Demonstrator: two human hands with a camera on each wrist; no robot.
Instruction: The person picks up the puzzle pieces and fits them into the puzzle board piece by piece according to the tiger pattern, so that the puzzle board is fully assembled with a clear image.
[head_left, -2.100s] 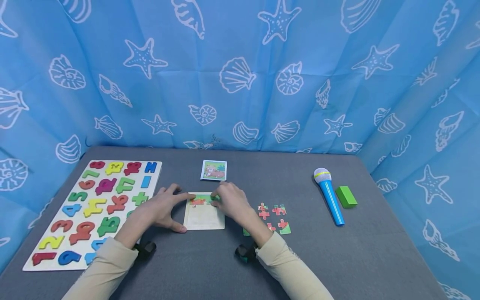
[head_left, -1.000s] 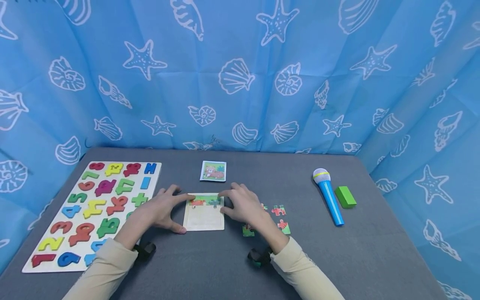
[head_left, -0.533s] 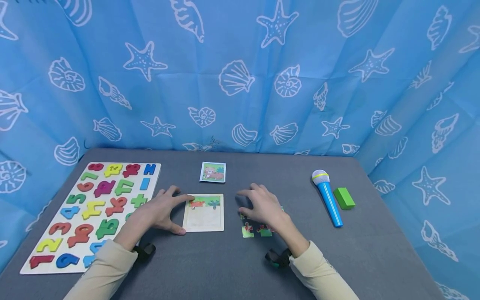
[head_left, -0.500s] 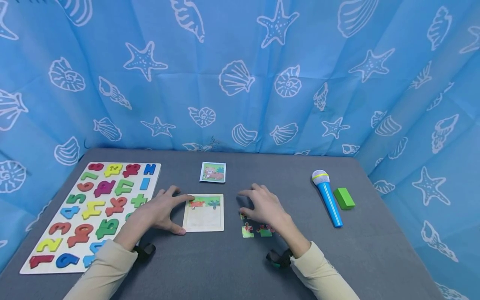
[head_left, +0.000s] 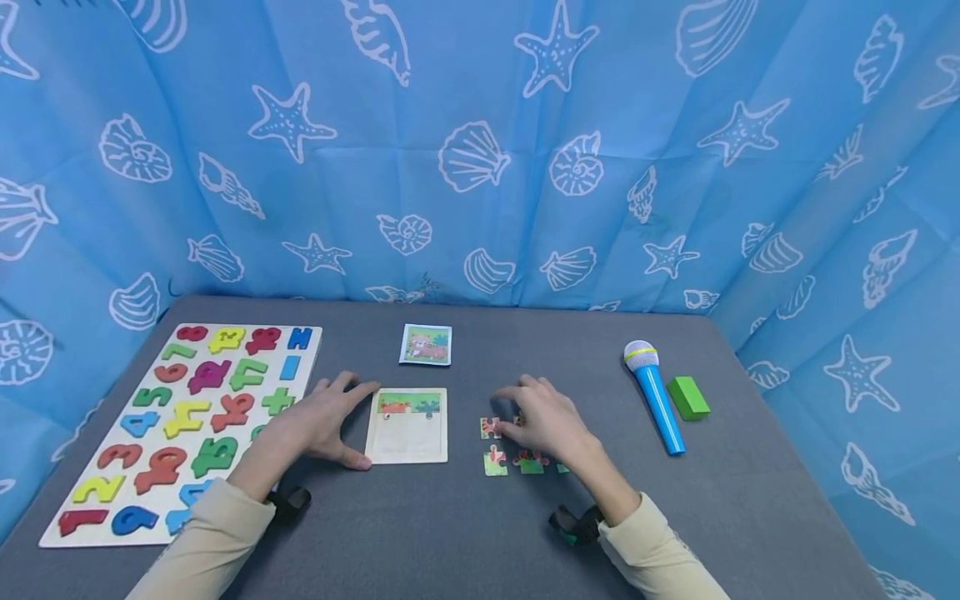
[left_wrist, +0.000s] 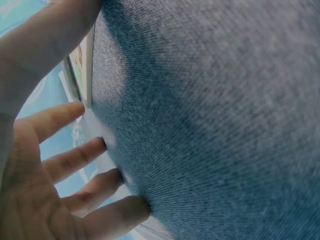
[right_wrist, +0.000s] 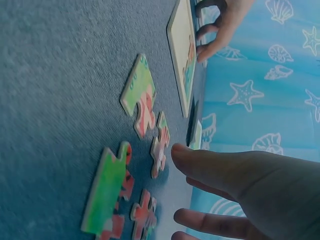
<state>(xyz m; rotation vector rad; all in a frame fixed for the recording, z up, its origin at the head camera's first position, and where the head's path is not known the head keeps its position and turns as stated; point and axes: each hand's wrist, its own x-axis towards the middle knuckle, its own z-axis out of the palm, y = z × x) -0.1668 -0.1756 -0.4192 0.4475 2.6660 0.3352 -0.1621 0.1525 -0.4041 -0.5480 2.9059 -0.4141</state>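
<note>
I take the blue curtain with white shells and starfish as 12 o'clock and read the head view off that dial. The person's left hand is at 8 o'clock, spread wide, thumb and fingers well apart, holding nothing that I can see. It spans the 9 o'clock side of the square, pale wooden puzzle tray, index fingertip by the half-past-ten corner and thumb tip by the half-past-seven corner; I can't tell whether either presses on the wood.

The tray lies flat on the dark grey cloth-covered table, a strip of fitted green-and-red pieces along its 12 o'clock edge. At 3 o'clock from it I have a small group of loose green-and-red jigsaw pieces, some hidden beneath the person's right hand. That hand is half open, fingers loosely bent and parted from the thumb, with nothing between them in my right wrist view. Its thumb tip is close to the piece at the group's 10 o'clock end; contact I can't make out.

A small square printed card lies at 12 o'clock from the tray, a white board of coloured numbers at 9 o'clock, and, well out at 3 o'clock, a blue toy microphone with a grey head beside a green rectangular block
</note>
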